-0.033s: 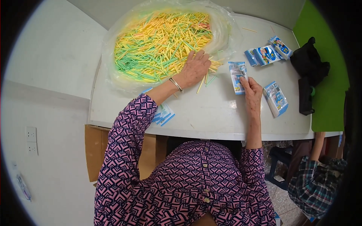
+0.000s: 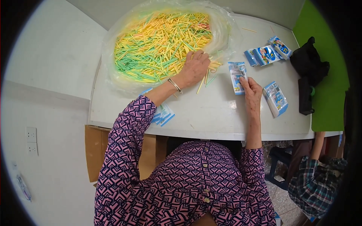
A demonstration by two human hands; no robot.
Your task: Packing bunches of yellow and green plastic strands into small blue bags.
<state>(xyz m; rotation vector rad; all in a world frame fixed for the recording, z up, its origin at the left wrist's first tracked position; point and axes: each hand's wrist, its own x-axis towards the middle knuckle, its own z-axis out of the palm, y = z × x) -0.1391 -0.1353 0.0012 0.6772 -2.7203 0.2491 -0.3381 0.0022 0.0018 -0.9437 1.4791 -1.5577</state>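
A big clear plastic bag [image 2: 226, 34] lies open on the white table [image 2: 211, 116], heaped with yellow, green and orange straws [image 2: 158, 45]. My left hand [image 2: 194, 67] rests palm down at the near right edge of the heap, fingers curled over a few straws; some loose ones lie just beside it. A small blue-and-white packet [image 2: 235, 73] lies flat on the table, and my right hand [image 2: 252, 90] pinches its near end with the fingertips.
More blue-and-white packets lie at the back right [image 2: 266, 54], right of my right hand [image 2: 276, 98] and under my left forearm [image 2: 164, 116]. A black bag [image 2: 309, 64] sits at the table's right end. Another person [image 2: 316, 180] sits lower right. A cardboard box [image 2: 94, 150] stands under the table.
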